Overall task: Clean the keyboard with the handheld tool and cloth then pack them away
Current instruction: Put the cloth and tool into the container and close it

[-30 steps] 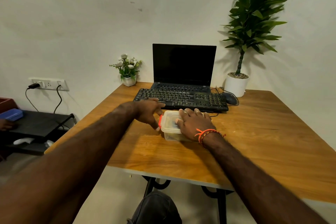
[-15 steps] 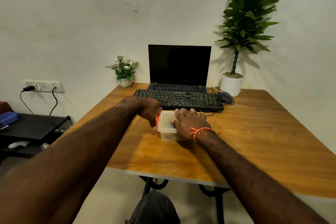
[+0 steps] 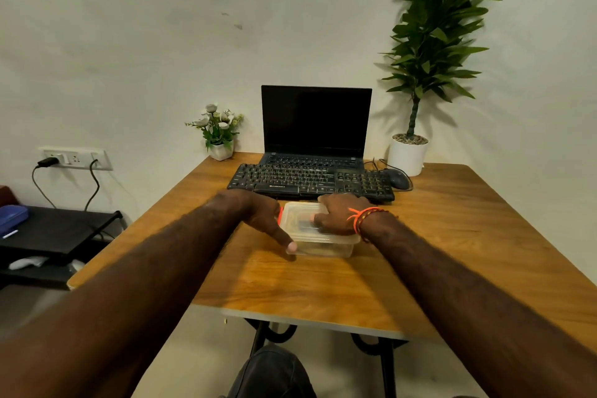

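Note:
A clear plastic container [image 3: 323,244] with its lid on sits on the wooden table [image 3: 468,236], just in front of the black keyboard [image 3: 310,178]. A dark object shows dimly through the lid; what it is cannot be made out. My left hand [image 3: 263,215] holds the container's left end beside an orange clip [image 3: 280,215], thumb stretched to the near left corner. My right hand [image 3: 339,215] lies palm down on the right half of the lid, pressing it, thumb on top.
Behind the keyboard stands an open laptop [image 3: 316,121] with a dark screen. A mouse [image 3: 398,178] and a tall potted plant [image 3: 408,153] are at the back right, a small flower pot [image 3: 221,150] at the back left. A low black stand [image 3: 55,229] is left of the table.
My left thumb has slid along the container's side to its near left corner. My right hand has shifted toward the right half of the lid. The container stays in place.

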